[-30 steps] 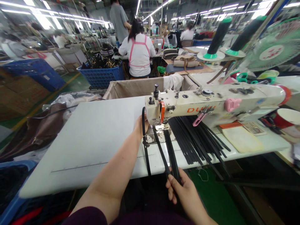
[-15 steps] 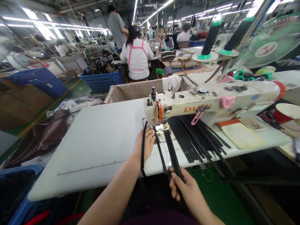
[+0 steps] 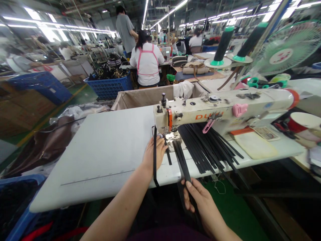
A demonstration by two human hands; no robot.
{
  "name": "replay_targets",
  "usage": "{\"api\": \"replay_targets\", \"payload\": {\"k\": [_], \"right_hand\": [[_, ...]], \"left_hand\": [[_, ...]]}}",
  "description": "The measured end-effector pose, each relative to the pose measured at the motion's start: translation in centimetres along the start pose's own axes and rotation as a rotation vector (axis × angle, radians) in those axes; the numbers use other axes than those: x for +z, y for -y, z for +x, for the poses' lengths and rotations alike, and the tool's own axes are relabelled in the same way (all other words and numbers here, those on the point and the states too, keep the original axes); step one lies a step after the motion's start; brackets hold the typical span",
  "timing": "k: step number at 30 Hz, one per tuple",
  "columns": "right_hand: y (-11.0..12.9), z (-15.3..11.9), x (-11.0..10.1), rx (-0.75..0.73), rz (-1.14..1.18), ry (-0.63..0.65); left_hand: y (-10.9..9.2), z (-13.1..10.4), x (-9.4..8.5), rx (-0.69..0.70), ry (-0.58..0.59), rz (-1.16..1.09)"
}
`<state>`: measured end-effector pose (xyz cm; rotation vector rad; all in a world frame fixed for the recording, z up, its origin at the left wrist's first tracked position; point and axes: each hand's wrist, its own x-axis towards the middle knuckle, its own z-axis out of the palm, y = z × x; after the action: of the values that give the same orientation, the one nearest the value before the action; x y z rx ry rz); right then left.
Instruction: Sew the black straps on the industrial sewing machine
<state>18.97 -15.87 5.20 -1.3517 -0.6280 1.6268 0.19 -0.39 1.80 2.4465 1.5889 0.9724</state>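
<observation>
My left hand [image 3: 152,154] lies by the needle of the white sewing machine [image 3: 185,115], its fingers pressed together on a narrow black strip [image 3: 169,158]. The strip's short loose end sticks out below the fingertips onto the machine bed. Another length of black strip [image 3: 154,160] hangs down across the back of this hand to the table edge. At the front edge, my right hand [image 3: 197,197] pinches a few black strips [image 3: 181,155] between thumb and fingers. Their upper ends rest on the bed just right of the needle plate.
Many black strips [image 3: 208,147] lie fanned under the machine arm. A yellowish pad [image 3: 255,145] and a red cup [image 3: 301,122] are at right. Thread cones [image 3: 223,45] and a fan [image 3: 283,53] stand behind. A co-worker [image 3: 147,63] sits ahead beside a blue basket [image 3: 110,87].
The strip that ran from my left fingers to my right hand has left the right hand; only a short end shows now. The strips in my right hand have spread slightly to the left.
</observation>
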Motion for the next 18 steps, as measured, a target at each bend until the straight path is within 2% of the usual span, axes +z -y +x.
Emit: {"api": "replay_targets", "payload": {"k": [11, 18], "right_hand": [[-0.52, 0.39, -0.13, -0.004, -0.039, -0.017], [-0.69, 0.19, -0.21, -0.003, -0.025, -0.023]], "left_hand": [[0.81, -0.32, 0.91, -0.019, 0.007, -0.029], [0.83, -0.15, 0.77, -0.029, 0.026, -0.060]]}}
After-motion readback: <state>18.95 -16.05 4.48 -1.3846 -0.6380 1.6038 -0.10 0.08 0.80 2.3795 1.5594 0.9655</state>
